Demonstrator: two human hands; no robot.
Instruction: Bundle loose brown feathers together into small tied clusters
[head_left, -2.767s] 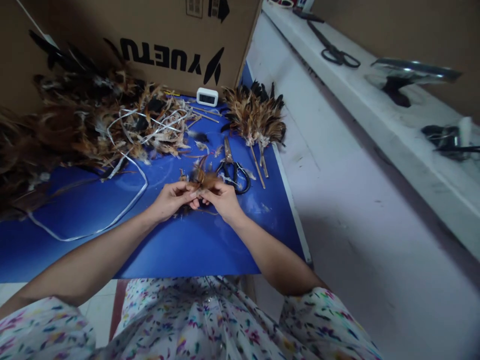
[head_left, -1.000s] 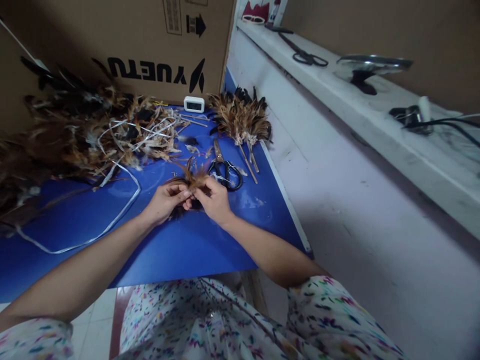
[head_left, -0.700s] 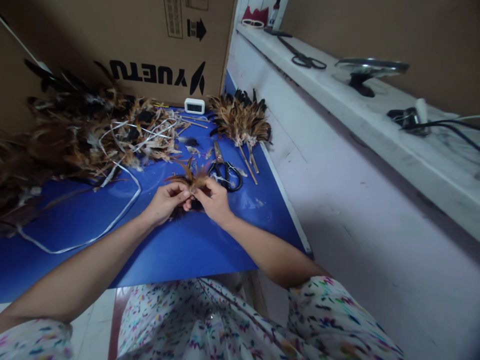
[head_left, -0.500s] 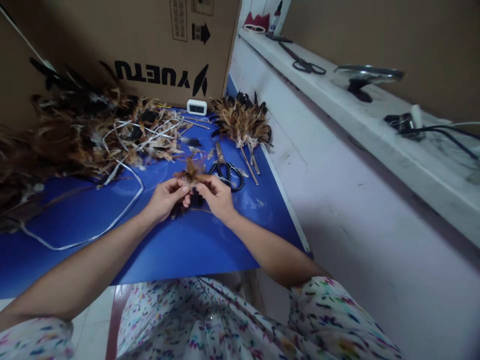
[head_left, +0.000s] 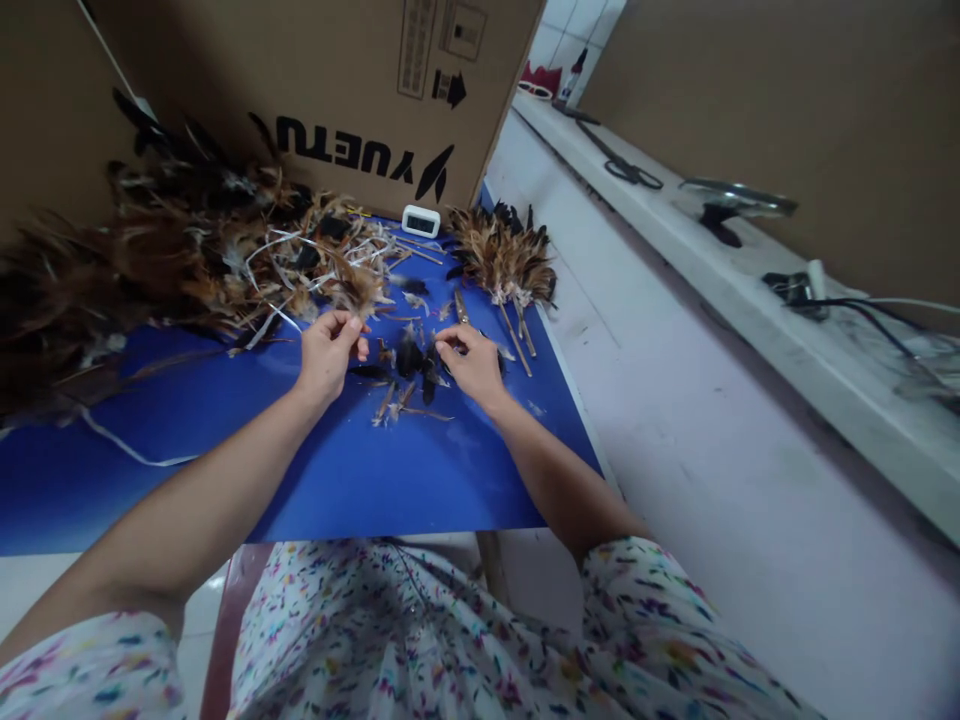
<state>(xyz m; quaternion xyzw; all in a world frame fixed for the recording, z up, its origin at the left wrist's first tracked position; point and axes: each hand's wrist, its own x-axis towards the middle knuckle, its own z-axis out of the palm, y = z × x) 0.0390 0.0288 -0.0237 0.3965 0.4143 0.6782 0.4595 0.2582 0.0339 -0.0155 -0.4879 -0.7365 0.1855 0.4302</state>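
Note:
My left hand (head_left: 330, 350) pinches a small brown feather tuft (head_left: 360, 290) at the front edge of the large brown and black feather heap (head_left: 202, 250). To its right, my right hand (head_left: 471, 362) is closed at the fingertips, with a small wisp that I cannot make out clearly. Dark loose feathers (head_left: 410, 358) lie on the blue table between the two hands. Scissors (head_left: 461, 306) lie behind my right hand, which hides most of their handles. Bundled feathers on sticks (head_left: 501, 250) rest at the back right.
A small white digital clock (head_left: 421, 221) stands before a large cardboard box (head_left: 360, 90). White ribbon (head_left: 142, 458) trails over the blue table (head_left: 337, 490). On the right ledge (head_left: 675, 225) are another pair of scissors (head_left: 634, 172), a round shiny object and cables.
My hands have moved apart, uncovering dark feathers between them. The brown tuft has gone left with my left hand. The camera view has shifted slightly.

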